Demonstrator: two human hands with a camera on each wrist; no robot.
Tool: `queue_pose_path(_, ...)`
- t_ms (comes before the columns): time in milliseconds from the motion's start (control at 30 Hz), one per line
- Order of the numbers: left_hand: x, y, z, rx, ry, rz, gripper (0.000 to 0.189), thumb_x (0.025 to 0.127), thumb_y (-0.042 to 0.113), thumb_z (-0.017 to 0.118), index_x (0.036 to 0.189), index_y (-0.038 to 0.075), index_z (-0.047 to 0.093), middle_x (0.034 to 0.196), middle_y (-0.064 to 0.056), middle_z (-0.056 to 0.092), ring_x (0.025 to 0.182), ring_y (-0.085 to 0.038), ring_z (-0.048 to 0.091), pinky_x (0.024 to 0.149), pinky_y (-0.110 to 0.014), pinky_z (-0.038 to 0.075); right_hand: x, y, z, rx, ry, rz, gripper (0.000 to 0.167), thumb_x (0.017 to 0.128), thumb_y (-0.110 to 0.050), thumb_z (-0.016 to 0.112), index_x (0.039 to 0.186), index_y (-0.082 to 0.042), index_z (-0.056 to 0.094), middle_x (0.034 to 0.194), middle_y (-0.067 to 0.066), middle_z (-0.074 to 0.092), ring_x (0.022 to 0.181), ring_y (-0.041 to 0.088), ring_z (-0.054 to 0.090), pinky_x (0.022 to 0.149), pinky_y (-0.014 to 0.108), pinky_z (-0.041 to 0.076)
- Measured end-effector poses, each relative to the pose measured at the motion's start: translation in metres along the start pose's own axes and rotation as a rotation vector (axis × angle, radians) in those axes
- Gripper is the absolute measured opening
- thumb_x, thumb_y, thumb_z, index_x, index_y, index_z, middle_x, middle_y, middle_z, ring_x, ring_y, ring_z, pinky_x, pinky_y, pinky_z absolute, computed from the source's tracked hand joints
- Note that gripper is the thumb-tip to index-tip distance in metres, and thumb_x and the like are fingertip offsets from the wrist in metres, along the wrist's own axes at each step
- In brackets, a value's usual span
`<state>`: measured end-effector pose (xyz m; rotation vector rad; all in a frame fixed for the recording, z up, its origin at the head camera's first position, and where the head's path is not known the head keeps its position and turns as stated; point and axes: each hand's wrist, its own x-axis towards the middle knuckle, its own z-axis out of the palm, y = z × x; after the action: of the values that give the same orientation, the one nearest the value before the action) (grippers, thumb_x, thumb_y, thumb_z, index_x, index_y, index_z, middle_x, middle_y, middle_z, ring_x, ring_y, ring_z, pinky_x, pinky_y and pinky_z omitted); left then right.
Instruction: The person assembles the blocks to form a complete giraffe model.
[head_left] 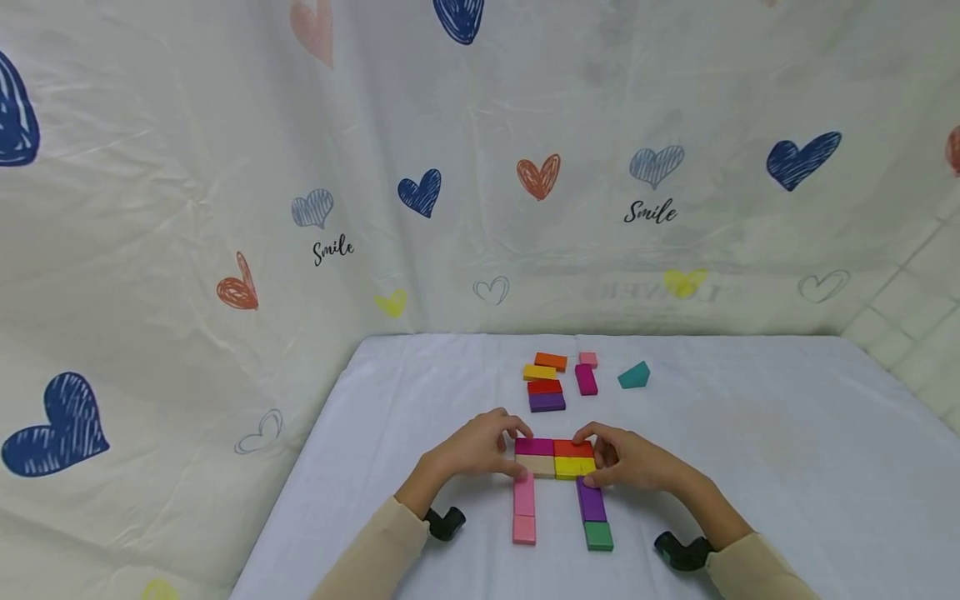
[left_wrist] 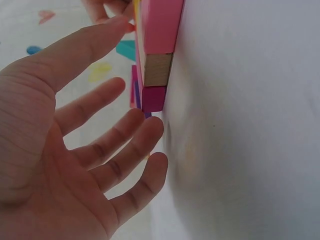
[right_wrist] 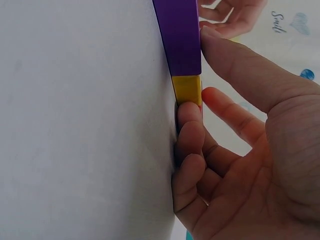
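Flat coloured blocks lie joined on the white cloth. A magenta block and a red block form the far row, a tan block and a yellow block the near row. Two pink blocks run toward me on the left; a purple block and a green block do so on the right. My left hand is at the left edge, fingers loosely spread, thumb by the tan-pink joint. My right hand touches the right side, its lower fingers bent against the yellow block, thumb at the purple one.
Beyond the hands lie more blocks: orange, yellow-orange, red, purple, magenta and small pink. A teal block sits to their right. A heart-printed curtain hangs behind the table.
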<state>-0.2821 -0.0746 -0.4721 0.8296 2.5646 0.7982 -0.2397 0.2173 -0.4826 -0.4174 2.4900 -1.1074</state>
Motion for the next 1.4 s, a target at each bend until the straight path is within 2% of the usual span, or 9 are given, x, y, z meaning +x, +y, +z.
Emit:
queue_pose_path(200,0.001,-0.004,0.001,-0.032,-0.016,-0.033,0.053,0.077,0.037,0.090,0.124,0.030,0.067,0.115,0.006,0.061,0.098,-0.010,0.058,0.073,-0.020,0.054,0.000,-0.001,0.001,-0.004,-0.001,0.001,0.059,0.082,-0.029,0.086,0.131,-0.017,0.056,0.085,0.004,0.056,0.081,0.021,0.054,0.064,0.025,0.050)
queue_pose_path(567,0.003,-0.009,0.004,-0.056,-0.031,-0.045,0.053,0.077,0.036,0.090,0.124,0.031,0.067,0.112,0.009,0.061,0.098,-0.009,0.057,0.074,-0.021,0.054,-0.001,-0.002,0.002,-0.005,0.003,0.008,0.059,0.081,-0.028,0.087,0.130,-0.017,0.056,0.085,0.005,0.055,0.080,0.021,0.054,0.064,0.025,0.050)
queue_pose_path(867,0.004,-0.010,0.005,-0.065,-0.025,-0.049,0.053,0.077,0.036,0.090,0.124,0.033,0.067,0.111,0.009,0.061,0.098,-0.009,0.056,0.074,-0.021,0.054,0.000,-0.001,-0.003,-0.027,-0.008,-0.032,0.055,0.085,-0.029,0.083,0.131,-0.017,0.057,0.087,0.003,0.057,0.081,0.018,0.055,0.065,0.024,0.051)
queue_pose_path(1000,0.004,-0.011,0.005,-0.069,-0.025,-0.046,0.053,0.077,0.036,0.090,0.125,0.033,0.066,0.113,0.010,0.061,0.100,-0.008,0.056,0.075,-0.021,0.054,0.000,0.000,-0.009,-0.039,0.046,-0.041,0.050,0.088,-0.030,0.080,0.130,-0.015,0.059,0.089,0.003,0.058,0.084,0.018,0.055,0.067,0.024,0.052)
queue_pose_path(1167,0.003,-0.013,0.005,-0.057,-0.020,-0.026,0.054,0.078,0.038,0.089,0.126,0.032,0.066,0.114,0.010,0.061,0.100,-0.008,0.056,0.076,-0.021,0.053,0.005,0.005,-0.020,-0.058,0.169,-0.006,0.046,0.091,-0.027,0.077,0.131,-0.014,0.059,0.092,0.003,0.058,0.085,0.020,0.054,0.065,0.024,0.051)
queue_pose_path(1300,0.002,-0.013,0.004,-0.045,-0.016,-0.016,0.053,0.079,0.038,0.088,0.127,0.033,0.066,0.114,0.011,0.061,0.100,-0.008,0.055,0.077,-0.021,0.052,0.015,0.013,-0.031,-0.060,0.234,0.032,0.052,0.095,-0.025,0.073,0.140,-0.013,0.052,0.099,0.006,0.059,0.088,0.022,0.055,0.069,0.026,0.052)
queue_pose_path(1400,0.000,-0.013,0.004,-0.052,-0.022,-0.015,0.053,0.079,0.038,0.088,0.127,0.033,0.066,0.114,0.011,0.061,0.101,-0.008,0.056,0.077,-0.021,0.053,0.025,0.020,-0.038,-0.065,0.251,0.058,0.058,0.096,-0.024,0.072,0.146,-0.011,0.046,0.106,0.009,0.061,0.093,0.022,0.057,0.074,0.030,0.055)
